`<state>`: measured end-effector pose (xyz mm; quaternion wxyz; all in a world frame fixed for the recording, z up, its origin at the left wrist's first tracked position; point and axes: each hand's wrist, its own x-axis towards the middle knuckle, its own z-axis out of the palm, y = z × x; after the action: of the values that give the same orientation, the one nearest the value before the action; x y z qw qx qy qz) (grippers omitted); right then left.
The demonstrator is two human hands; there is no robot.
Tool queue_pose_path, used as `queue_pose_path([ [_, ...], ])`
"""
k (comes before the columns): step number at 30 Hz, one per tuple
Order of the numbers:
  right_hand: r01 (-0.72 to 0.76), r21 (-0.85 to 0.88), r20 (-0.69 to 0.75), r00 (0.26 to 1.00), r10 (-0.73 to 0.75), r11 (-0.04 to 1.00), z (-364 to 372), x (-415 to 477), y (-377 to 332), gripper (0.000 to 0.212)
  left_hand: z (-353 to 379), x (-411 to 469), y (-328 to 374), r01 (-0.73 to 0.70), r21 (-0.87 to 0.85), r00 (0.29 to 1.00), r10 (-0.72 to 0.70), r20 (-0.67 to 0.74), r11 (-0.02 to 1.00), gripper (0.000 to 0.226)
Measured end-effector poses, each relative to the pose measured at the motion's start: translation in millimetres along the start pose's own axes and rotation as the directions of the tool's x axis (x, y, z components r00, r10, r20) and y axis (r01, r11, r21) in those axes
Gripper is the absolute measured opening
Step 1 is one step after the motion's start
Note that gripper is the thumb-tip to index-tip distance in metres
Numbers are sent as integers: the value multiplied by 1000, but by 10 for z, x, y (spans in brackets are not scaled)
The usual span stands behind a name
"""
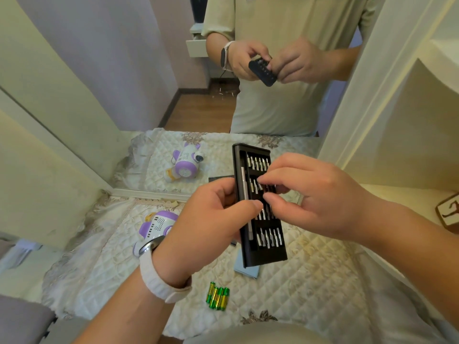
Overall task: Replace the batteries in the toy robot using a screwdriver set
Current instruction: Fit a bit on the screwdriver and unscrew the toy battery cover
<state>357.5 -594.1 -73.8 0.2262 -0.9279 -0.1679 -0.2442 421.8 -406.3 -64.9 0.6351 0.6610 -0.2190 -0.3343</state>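
A black screwdriver set tray [267, 254] with rows of silver bits and a slim silver driver handle [246, 194] is held above the quilted table. My left hand [211, 219] grips the tray's left edge, thumb across its front. My right hand [315, 194] pinches a bit [260, 186] in the tray's second row between thumb and forefinger. The white and purple toy robot [156, 227] lies on the table to the left, partly hidden behind my left wrist. Several green and yellow batteries [218, 296] lie side by side near the front.
A quilted cream cloth [310, 281] covers the table. A grey-blue sleeve [246, 269] lies under the tray. A mirror [149, 95] behind the table reflects the person, the tray and the robot. White shelving [409, 120] stands at the right, a small framed object [448, 211] on its ledge.
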Motion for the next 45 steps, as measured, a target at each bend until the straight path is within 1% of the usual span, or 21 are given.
queue_pose_path([
  [3, -120, 127, 106, 989, 107, 985, -52, -20, 41, 33, 8, 27, -25, 16, 13, 1000, -16, 6, 1000, 29],
  [6, -209, 188, 133, 974, 186, 960, -73, -13, 59, 31, 17, 56, -44, 20, 36, 1000, -20, 11, 999, 30],
  [10, -256, 222, 98, 966, 240, 941, -42, -19, 53, 18, 23, 86, -56, 17, 26, 1000, -17, 12, 1000, 29],
  [14, -273, 241, 72, 962, 263, 931, -4, -44, 39, 17, -5, 108, -76, 19, 23, 999, -20, 33, 1000, 29],
  [17, -274, 269, 15, 960, 281, 923, 26, -49, 32, 16, -27, 118, -105, 25, 24, 999, -26, 43, 999, 30],
  [19, -300, 308, -41, 944, 328, 903, 73, -58, 26, 11, -34, 120, -115, 31, 36, 998, -33, 44, 999, 31],
  [20, -337, 360, -65, 921, 384, 870, 103, -67, 16, 8, -42, 126, -117, 38, 36, 998, -39, 44, 999, 30],
  [21, -384, 441, -77, 884, 460, 811, 137, -79, 6, 8, -48, 133, -119, 44, 35, 998, -45, 44, 998, 27],
  [22, -422, 537, -72, 840, 538, 731, 171, -91, -5, 9, -59, 139, -128, 50, 34, 998, -52, 41, 998, 23],
  [24, -450, 697, -46, 748, 662, 558, 238, -119, -22, 11, -86, 147, -143, 58, 23, 998, -59, 26, 998, 19],
  [26, -446, 824, 29, 649, 761, 349, 309, -155, -38, 14, -112, 152, -158, 59, 7, 998, -59, 10, 998, 21],
  [28, -416, 901, 146, 559, 817, 124, 391, -182, -51, 14, -137, 157, -177, 64, -7, 998, -64, -17, 998, 24],
  [29, -412, 910, 190, 523, 831, 52, 433, -198, -50, 14, -150, 167, -191, 68, -12, 997, -68, -32, 998, 20],
  [30, -425, 905, 220, 496, 840, 14, 472, -213, -50, 14, -158, 174, -199, 73, -14, 996, -74, -44, 997, 17],
  [32, -451, 892, 260, 462, 848, -28, 536, -241, -49, 14, -172, 185, -211, 83, -10, 995, -84, -60, 996, 20],
  [36, -454, 880, 359, 448, 818, -137, 575, -248, -90, 17, -161, 188, -216, 82, 5, 995, -81, -54, 997, 23],
  [39, -464, 863, 418, 438, 796, -198, 579, -233, -135, 22, -154, 192, -239, 73, -4, 996, -73, -44, 997, 19],
  [42, -509, 839, 457, 463, 760, -194, 574, -239, -182, 17, -134, 184, -248, 79, -18, 996, -80, -46, 997, 22],
  [45, -565, 817, 457, 519, 722, -111, 566, -259, -237, 18, -114, 177, -265, 84, -27, 995, -85, -49, 996, 23],
])
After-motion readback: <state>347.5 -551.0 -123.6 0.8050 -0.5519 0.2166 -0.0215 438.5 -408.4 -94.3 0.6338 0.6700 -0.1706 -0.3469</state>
